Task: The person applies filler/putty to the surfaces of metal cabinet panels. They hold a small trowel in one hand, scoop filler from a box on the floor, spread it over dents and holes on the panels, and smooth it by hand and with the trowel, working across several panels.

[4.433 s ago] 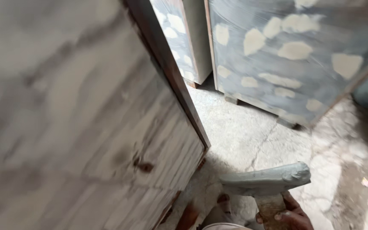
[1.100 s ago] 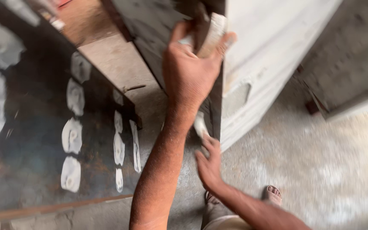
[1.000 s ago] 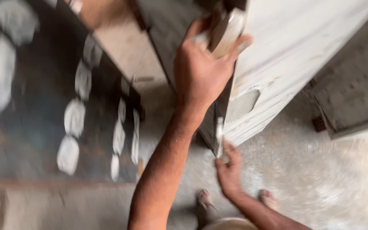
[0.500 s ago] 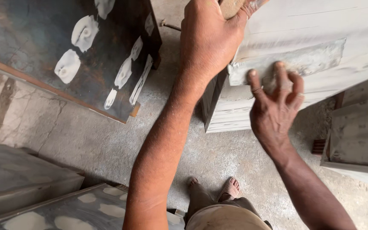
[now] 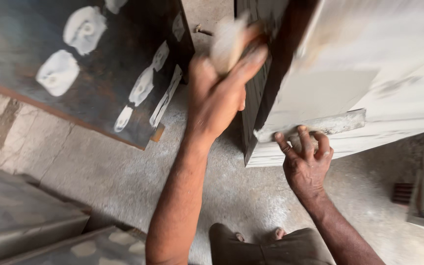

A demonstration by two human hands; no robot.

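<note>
The white-coated cabinet stands on the concrete floor, and its near face carries a lighter grey patch of filler. The left hand is raised at the dark front edge of this cabinet and grasps a pale, rounded object; it is too blurred to say what it is, perhaps a sanding block or a lump of putty. The right hand is not clenched: its fingers are spread and the tips press against the lower border of the grey patch, so it seems to steady the cabinet.

I judge that the step in hand is rubbing or smoothing the cabinet's edge. The next stroke calls for firm pressure from the left hand while the right hand keeps the cabinet from shifting.

To the left, apart from both hands, a dark panel with white filler spots leans over the floor. Grey coated boards lie at the lower left.
</note>
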